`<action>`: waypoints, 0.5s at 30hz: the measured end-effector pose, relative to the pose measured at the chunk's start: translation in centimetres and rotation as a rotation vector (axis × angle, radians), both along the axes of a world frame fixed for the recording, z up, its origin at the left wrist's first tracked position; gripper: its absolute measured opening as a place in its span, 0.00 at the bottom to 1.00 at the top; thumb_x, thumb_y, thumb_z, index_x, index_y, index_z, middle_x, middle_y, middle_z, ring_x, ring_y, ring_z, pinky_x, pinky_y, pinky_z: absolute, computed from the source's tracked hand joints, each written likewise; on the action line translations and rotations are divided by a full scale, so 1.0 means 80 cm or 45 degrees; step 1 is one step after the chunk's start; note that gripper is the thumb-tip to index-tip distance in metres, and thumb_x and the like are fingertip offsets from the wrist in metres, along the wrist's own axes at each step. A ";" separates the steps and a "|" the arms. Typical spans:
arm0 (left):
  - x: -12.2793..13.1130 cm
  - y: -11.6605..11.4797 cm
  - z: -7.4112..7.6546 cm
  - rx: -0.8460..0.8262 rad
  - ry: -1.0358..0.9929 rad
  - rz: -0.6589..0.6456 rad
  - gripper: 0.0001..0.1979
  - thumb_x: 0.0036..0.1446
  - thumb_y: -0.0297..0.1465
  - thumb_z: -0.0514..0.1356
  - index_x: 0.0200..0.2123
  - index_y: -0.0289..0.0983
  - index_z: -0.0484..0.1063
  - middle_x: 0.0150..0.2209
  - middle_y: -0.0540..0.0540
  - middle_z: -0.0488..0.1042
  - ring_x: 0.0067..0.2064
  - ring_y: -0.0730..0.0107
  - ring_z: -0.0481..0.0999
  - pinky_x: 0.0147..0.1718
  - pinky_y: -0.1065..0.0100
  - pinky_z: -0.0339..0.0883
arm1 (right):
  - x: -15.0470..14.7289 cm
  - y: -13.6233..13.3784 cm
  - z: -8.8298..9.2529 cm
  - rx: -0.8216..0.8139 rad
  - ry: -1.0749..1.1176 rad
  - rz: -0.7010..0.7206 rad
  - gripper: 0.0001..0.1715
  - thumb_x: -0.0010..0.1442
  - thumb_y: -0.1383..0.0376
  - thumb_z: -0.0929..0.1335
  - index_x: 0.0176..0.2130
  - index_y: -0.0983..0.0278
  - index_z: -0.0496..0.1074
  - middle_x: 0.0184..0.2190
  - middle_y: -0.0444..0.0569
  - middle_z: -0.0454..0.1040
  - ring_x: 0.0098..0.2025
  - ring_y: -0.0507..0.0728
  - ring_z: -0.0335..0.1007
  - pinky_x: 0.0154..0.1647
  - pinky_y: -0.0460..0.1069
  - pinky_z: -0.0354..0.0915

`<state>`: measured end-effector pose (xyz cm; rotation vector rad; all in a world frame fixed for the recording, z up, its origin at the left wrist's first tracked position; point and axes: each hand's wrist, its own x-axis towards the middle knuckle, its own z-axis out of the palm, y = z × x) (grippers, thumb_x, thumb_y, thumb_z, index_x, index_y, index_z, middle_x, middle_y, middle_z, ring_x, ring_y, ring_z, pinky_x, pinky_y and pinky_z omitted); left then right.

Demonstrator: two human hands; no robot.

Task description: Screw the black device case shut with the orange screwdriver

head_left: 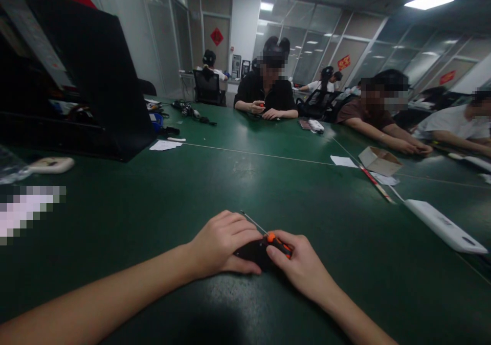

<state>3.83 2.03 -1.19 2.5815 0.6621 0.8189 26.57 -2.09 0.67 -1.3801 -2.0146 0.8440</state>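
Observation:
My left hand (222, 243) lies curled over a small black object (251, 253) on the green table (245, 181), with its thumb along the object's near side. My right hand (299, 266) is closed on a screwdriver (276, 243) with an orange and black handle. Its thin metal shaft slants up and left past my left knuckles. The two hands touch over the black object, which is mostly hidden.
A large black case (88, 74) stands at the left. A white flat device (445, 225) lies at the right, with a cardboard box (379, 160), a red stick and paper slips behind it. Several people sit along the far and right sides.

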 end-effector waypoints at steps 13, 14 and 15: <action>-0.010 0.012 0.000 -0.134 -0.082 0.239 0.25 0.54 0.48 0.66 0.49 0.38 0.78 0.43 0.39 0.81 0.44 0.53 0.77 0.46 0.56 0.66 | 0.107 0.019 0.049 1.193 -0.902 0.156 0.22 0.68 0.54 0.66 0.28 0.64 0.75 0.20 0.45 0.70 0.20 0.51 0.65 0.23 0.46 0.57; -0.009 0.012 0.000 -0.141 -0.094 0.240 0.24 0.54 0.47 0.66 0.49 0.39 0.78 0.43 0.39 0.81 0.44 0.53 0.77 0.45 0.56 0.66 | 0.104 0.017 0.050 1.216 -0.913 0.158 0.22 0.68 0.54 0.66 0.27 0.63 0.75 0.20 0.44 0.70 0.20 0.50 0.65 0.23 0.47 0.56; -0.009 0.011 0.000 -0.141 -0.100 0.241 0.24 0.53 0.47 0.67 0.48 0.39 0.79 0.42 0.40 0.81 0.43 0.53 0.77 0.45 0.56 0.66 | 0.101 0.015 0.051 1.235 -0.920 0.163 0.22 0.68 0.55 0.66 0.27 0.63 0.75 0.20 0.44 0.70 0.20 0.50 0.64 0.23 0.47 0.56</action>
